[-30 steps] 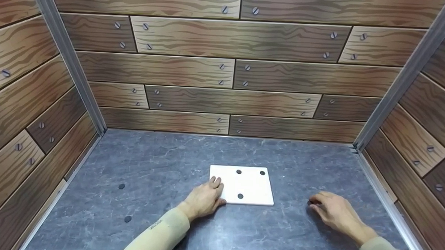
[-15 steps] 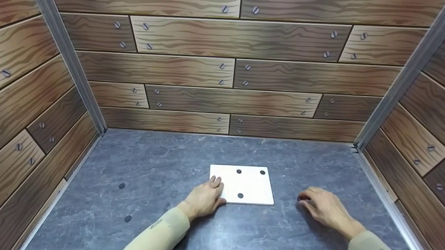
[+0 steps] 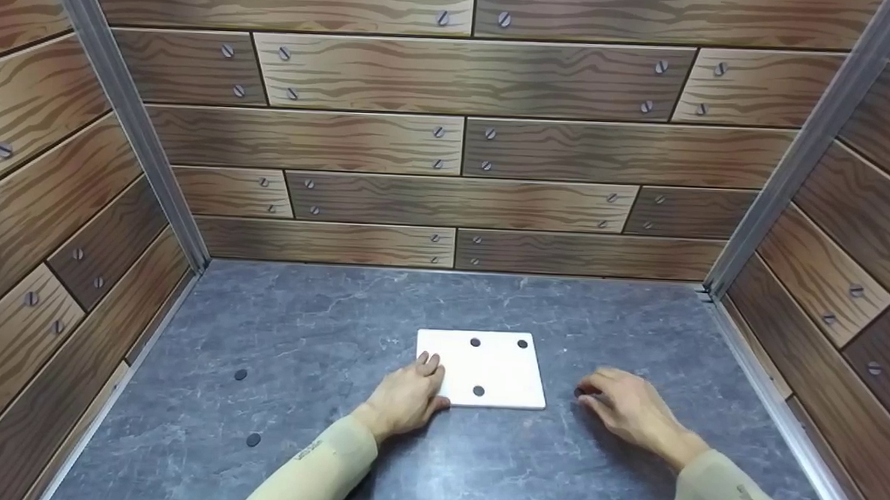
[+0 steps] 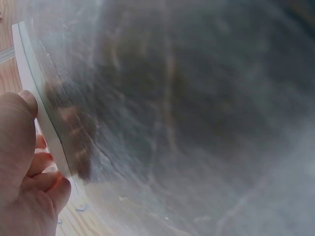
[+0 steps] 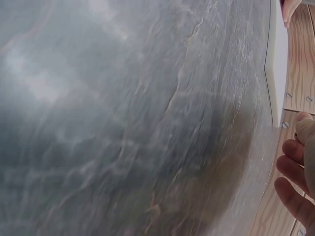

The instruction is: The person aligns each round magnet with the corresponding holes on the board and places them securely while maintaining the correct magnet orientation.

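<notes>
A white rectangular board (image 3: 507, 373) lies flat on the dark marbled tabletop. My left hand (image 3: 402, 400) holds its near left corner, fingers over the left side and thumb at the front edge. Three black discs show on the board: a back-middle disc (image 3: 475, 342), a back-right disc (image 3: 522, 343) and a front-middle disc (image 3: 479, 391). To the right of the board, my right hand (image 3: 630, 404) pinches a small dark disc (image 3: 578, 392) between thumb and index finger, mostly covered by the fingertips. In the right wrist view its other fingers (image 5: 291, 169) curl loosely.
Two more black discs lie on the tabletop at left, a farther disc (image 3: 240, 374) and a nearer disc (image 3: 253, 439). Wood-patterned walls (image 3: 359, 141) enclose the back and both sides, with metal posts (image 3: 795, 152) at the corners.
My right hand has moved left toward the board with the small disc in its fingertips. My left hand and the board stay in place; the head view has shifted slightly.
</notes>
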The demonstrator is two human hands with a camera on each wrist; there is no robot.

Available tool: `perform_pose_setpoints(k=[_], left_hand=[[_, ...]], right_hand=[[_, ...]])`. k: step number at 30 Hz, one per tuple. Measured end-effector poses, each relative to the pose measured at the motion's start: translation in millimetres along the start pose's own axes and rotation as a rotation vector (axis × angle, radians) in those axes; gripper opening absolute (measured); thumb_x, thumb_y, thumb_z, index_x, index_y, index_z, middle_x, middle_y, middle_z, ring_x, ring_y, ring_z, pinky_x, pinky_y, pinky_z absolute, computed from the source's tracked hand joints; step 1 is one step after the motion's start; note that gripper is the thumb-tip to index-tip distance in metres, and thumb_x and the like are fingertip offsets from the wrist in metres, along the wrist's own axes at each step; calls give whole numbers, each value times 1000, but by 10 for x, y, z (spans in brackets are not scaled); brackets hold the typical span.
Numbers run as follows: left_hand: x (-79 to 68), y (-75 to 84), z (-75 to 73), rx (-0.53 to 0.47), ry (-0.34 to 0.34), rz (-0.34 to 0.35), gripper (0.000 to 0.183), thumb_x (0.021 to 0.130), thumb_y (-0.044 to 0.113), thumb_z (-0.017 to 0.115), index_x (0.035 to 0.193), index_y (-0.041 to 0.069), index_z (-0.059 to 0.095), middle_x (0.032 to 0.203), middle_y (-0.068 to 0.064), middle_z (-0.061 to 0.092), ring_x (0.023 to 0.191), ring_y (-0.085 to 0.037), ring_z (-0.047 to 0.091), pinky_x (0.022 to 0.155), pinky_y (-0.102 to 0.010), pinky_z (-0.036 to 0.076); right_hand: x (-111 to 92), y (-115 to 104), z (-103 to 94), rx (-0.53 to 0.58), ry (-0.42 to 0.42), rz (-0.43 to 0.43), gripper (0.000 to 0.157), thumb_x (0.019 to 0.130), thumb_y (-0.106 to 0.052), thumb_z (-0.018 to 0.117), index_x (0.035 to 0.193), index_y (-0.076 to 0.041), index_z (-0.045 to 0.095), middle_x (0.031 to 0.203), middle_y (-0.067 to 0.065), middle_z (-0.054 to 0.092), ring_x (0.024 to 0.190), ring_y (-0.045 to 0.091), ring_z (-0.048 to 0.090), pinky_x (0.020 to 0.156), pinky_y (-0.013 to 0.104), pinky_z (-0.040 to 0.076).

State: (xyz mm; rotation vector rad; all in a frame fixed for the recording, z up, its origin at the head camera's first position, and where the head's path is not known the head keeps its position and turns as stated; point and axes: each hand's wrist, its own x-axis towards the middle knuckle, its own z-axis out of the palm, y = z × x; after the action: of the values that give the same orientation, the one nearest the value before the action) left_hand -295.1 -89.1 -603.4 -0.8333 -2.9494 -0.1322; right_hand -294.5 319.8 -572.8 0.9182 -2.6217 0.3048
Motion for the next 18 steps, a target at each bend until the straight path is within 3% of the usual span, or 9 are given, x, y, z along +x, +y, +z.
perform_pose_setpoints(k=[8, 18], left_hand=[[-14, -2, 5, -1, 10, 4, 60, 115, 47, 60, 156, 4, 63, 165, -21, 63, 154, -41, 62, 124, -50, 58], [-4, -1, -1, 1, 3, -5, 62, 115, 50, 59, 157, 4, 64, 165, -20, 63, 153, -41, 62, 125, -49, 57]], right_hand=[[86, -74, 72, 11, -10, -28, 12, 97, -16, 88, 107, -16, 82, 100, -3, 81, 93, 20, 79, 83, 46, 69], [173, -177, 156, 35, -32, -26, 9, 100, -20, 85, 108, -18, 82, 99, -5, 80, 89, 16, 77, 79, 40, 68]])
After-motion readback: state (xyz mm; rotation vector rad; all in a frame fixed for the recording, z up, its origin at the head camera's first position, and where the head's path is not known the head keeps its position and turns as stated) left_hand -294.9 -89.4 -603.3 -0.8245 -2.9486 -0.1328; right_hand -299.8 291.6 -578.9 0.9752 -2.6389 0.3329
